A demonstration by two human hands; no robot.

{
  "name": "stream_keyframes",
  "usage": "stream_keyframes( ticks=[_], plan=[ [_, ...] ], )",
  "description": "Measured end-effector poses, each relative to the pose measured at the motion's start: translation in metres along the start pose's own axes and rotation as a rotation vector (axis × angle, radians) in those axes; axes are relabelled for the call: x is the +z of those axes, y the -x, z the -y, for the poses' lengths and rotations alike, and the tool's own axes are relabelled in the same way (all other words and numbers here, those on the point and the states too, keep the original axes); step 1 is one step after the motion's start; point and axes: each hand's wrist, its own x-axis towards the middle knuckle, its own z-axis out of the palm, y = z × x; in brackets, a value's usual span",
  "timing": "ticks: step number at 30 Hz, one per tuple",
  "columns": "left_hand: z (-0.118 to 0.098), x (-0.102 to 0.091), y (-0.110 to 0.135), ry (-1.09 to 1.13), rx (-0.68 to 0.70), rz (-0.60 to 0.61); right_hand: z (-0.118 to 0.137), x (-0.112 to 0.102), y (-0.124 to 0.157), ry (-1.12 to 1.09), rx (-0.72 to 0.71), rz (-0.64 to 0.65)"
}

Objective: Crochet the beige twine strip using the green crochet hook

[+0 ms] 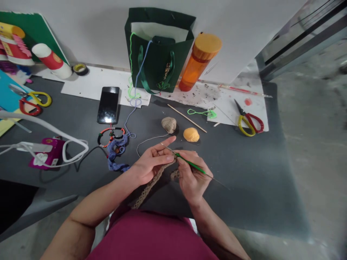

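My left hand (151, 162) pinches the top end of a long beige crochet strip (148, 187) that hangs down toward my lap; its index finger sticks out with the yarn strand over it. My right hand (192, 177) is closed round a green-handled crochet hook (193, 165), whose tip meets the strip by my left fingers. A thin strand runs from the work to a beige yarn ball (168, 124) just beyond my hands. An orange yarn ball (191, 134) lies beside it.
On the dark table (244, 159) lie a phone (108, 104), a bead bracelet on blue crochet work (115, 144), a wooden stick (187, 118), red-and-yellow scissors (251, 122), a green gift bag (158, 50), an orange bottle (199, 61), and a pink device with white cables (46, 153).
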Motion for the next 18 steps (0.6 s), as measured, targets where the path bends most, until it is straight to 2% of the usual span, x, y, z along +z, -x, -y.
stream_keyframes(
  ticks=[4,6,11,15,18],
  plan=[
    [-0.003,-0.002,-0.001,0.008,-0.073,0.022,-0.003,0.0,0.005,-0.075,0.265,-0.06],
    [-0.004,-0.003,-0.002,0.002,-0.076,0.039,-0.003,-0.002,0.005,-0.072,0.328,-0.089],
    [-0.004,-0.007,-0.003,-0.014,-0.067,0.078,-0.005,-0.009,0.005,0.066,0.258,-0.158],
    [-0.004,-0.009,-0.003,-0.038,-0.046,0.086,-0.008,-0.014,0.004,0.093,0.248,-0.152],
    [-0.004,-0.01,-0.005,-0.059,-0.071,0.14,-0.008,-0.016,0.001,0.13,0.225,-0.121]
  ],
)
